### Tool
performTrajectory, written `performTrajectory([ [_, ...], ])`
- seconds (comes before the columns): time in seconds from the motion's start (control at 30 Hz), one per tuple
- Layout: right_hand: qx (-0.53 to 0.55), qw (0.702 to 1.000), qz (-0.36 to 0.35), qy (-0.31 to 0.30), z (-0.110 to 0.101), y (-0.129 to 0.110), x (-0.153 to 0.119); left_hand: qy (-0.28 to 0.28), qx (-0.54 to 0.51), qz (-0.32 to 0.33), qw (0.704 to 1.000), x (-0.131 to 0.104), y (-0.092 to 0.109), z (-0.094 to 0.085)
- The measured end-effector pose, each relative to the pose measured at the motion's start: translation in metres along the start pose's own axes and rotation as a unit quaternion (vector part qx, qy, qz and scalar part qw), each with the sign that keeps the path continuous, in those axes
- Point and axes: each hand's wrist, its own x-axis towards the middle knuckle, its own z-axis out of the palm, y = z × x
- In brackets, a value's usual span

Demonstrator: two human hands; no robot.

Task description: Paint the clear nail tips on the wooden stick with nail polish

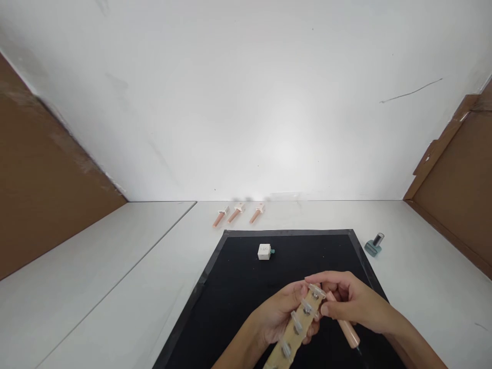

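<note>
My left hand (279, 310) is closed around a tan strip (292, 333) that tilts up toward the right. Several clear nail tips (296, 323) stand along the strip on dull metallic round mounts. Gripped in my right hand (349, 302) is a nail polish brush with a long peach cap handle (349, 333); its thin dark end points down, away from the strip. The right index fingertip reaches over to the strip's upper end, beside the left fingers. Beyond both hands, a small white square bottle (264, 251) with a green bit at its side rests on the black mat (234, 287).
Behind the mat lie three small bottles with peach caps (219, 219), near the white wall (249, 102). A teal bottle with a dark cap (373, 246) is right of the mat. Brown cardboard panels (49, 169) flank the white table (115, 271).
</note>
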Motion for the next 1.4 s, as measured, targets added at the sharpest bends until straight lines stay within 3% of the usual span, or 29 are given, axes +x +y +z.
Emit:
performTrajectory([
  [0.17, -0.013, 1.0, 0.02, -0.01, 0.0, 0.002, 0.001, 0.02, 0.037, -0.023, 0.999, 0.0, 0.005, 0.003],
  [0.33, 0.019, 0.996, 0.058, 0.061, 0.002, 0.0, 0.001, 0.012, 0.049, -0.007, 0.999, 0.003, 0.005, -0.01],
  [0.53, 0.083, 0.981, 0.031, 0.17, -0.001, -0.006, -0.002, 0.052, 0.004, 0.077, 0.996, -0.006, 0.01, 0.002],
  [0.67, 0.136, 0.959, 0.009, 0.249, -0.01, -0.01, -0.006, 0.109, 0.06, 0.143, 0.982, -0.015, 0.022, 0.014],
  [0.8, 0.162, 0.941, -0.005, 0.297, -0.018, -0.006, -0.007, 0.123, 0.131, 0.191, 0.965, -0.02, 0.027, 0.011],
  [1.03, 0.126, 0.938, -0.006, 0.322, -0.014, -0.004, -0.005, 0.262, 0.15, 0.241, 0.923, -0.009, 0.019, 0.01],
  [1.2, 0.13, 0.939, -0.017, 0.318, -0.02, -0.01, -0.01, 0.281, 0.156, 0.26, 0.911, -0.012, 0.023, 0.009],
  [1.4, 0.197, 0.893, -0.091, 0.394, -0.044, -0.016, -0.014, 0.281, 0.156, 0.268, 0.908, -0.016, 0.026, 0.007],
])
